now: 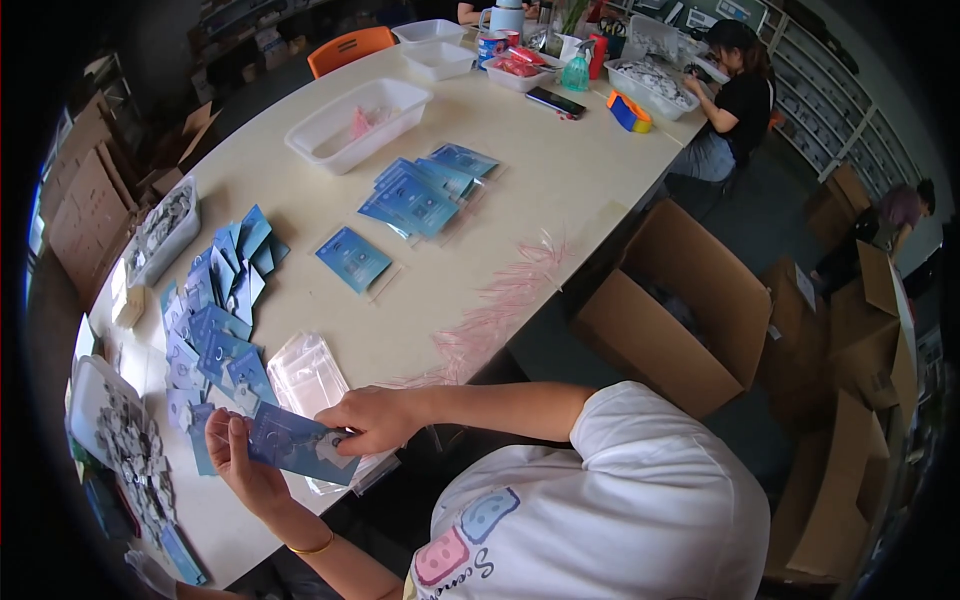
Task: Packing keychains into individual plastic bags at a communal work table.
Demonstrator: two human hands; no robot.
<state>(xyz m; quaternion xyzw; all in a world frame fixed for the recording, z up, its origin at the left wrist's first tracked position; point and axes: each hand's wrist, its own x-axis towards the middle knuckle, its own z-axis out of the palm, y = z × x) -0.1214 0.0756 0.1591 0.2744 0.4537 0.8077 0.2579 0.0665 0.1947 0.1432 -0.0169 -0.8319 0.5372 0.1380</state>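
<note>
The left hand (248,470) rises from the lower edge, its forearm slanting up and to the left, a thin gold bracelet (318,546) at the wrist. Its palm is turned inward and its fingers and thumb point upward, closed on the left end of a blue card (285,438). The right hand (378,418) comes from the opposite side, its forearm lying almost level below a short white sleeve (640,425); its fingers bend downward, drawn together over the card's right end, beside a small white piece (330,443). Both hands are nearly shut, with the card between them; the exact grip of the right fingertips is hard to make out.

The card is a flat, stiff-looking rectangle, darker blue toward the left and paler toward the right, with fine light print. Its long axis runs from left to right, dipping toward the right hand, and its broad face is tilted up toward the camera. It is held at the near edge of the counter (420,300), just in front of a stack of clear bags (305,372). A spread pile of similar cards (215,330) lies to the left, and thin pink strips (500,310) lie along the right-hand edge.
</note>
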